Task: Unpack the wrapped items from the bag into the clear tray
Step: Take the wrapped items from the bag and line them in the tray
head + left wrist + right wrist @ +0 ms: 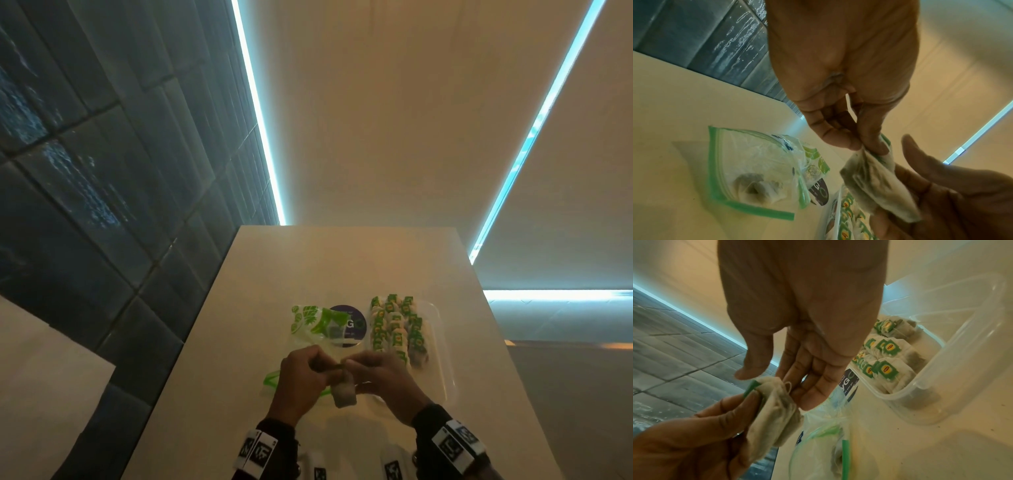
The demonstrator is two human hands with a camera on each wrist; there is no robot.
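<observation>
My left hand [329, 368] pinches the top of a small bundle of white tea bags [343, 390] above the table's near edge. In the left wrist view its fingertips [869, 148] close on the bundle [875, 183]. My right hand [356, 365] meets it from the right with straight fingers [807, 386] touching the bundle [774, 410]. The clear zip bag [756, 170], edged in green, lies flat at the left with a few tea bags inside. The clear tray [931, 386] stands at the right, holding several rows of green-tagged tea bags [888, 366].
A packet with a dark round label [347, 325] lies between the zip bag [308, 325] and the tray [435, 308]. The pale table [342, 260] ends at a dark tiled floor on the left. Marker bands sit on both wrists.
</observation>
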